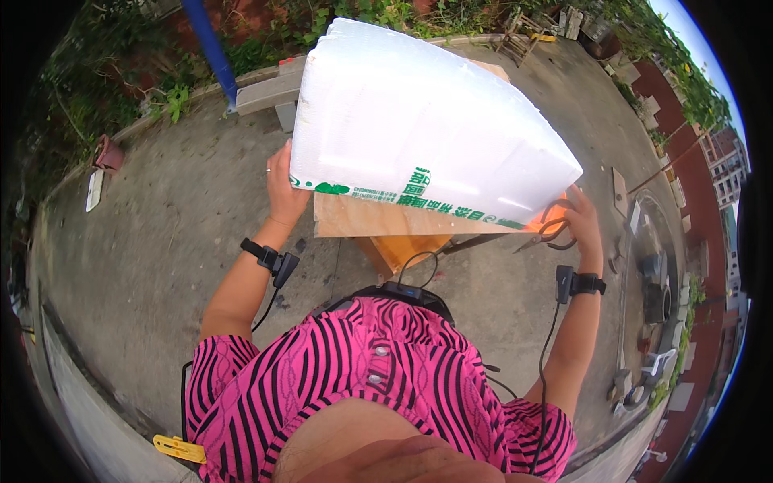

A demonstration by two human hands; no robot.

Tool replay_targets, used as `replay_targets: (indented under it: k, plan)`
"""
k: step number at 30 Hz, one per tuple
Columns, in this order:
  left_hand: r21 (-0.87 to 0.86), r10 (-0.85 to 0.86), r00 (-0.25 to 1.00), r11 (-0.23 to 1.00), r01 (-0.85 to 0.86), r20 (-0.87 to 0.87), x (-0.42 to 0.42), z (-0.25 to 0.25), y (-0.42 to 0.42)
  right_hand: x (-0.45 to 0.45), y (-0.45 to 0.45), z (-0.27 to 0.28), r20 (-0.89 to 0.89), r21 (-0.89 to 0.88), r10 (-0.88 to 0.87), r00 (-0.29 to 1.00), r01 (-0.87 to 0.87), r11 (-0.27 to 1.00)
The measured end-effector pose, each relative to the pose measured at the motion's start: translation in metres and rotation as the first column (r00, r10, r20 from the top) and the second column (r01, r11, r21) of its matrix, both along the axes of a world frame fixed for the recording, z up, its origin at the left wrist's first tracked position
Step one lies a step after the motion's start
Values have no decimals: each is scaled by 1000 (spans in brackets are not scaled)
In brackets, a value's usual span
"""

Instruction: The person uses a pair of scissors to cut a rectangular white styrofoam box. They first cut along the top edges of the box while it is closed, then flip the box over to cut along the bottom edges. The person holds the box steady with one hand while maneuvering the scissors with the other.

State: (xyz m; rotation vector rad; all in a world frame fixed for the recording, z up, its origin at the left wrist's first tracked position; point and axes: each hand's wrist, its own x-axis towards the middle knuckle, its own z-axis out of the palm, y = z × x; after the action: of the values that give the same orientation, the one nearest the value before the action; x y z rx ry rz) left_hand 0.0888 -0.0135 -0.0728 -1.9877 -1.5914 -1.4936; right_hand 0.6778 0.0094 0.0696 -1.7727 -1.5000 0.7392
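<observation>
A large white polystyrene foam box point(423, 115) with green printed writing fills the upper middle, tilted above a plywood board point(374, 218). My left hand point(284, 181) grips its left edge, with the fingers hidden behind the foam. At the opposite lower corner is my right hand point(583, 217), which touches the box and holds dark-handled scissors point(546, 232). The scissor blades point left, beside the front right corner of the board. An orange item point(537, 224) shows between the scissors and the box; its kind is unclear.
Below the board is a wooden support point(398, 247). A stone bench point(269, 93) and a blue post point(211, 51) stand behind on the left. A bamboo chair point(522, 36) is at the back. Cables point(540, 368) hang from both wrist straps.
</observation>
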Motion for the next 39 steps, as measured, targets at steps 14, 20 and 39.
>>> replay_targets:
  k: [14, 20, 39]
  plan:
    - [306, 54, 980, 945, -112, 190, 33, 174, 155, -14, 10, -22, 11, 253, 0, 1000, -3, 968]
    - [399, 166, 964, 885, -239, 207, 0, 240, 206, -24, -7, -35, -61, 298, -42, 997, 58, 953]
    - [-489, 266, 821, 872, 18, 505, -42, 165, 142, -48, -11, 10, -239, 244, 91, 967, -30, 969]
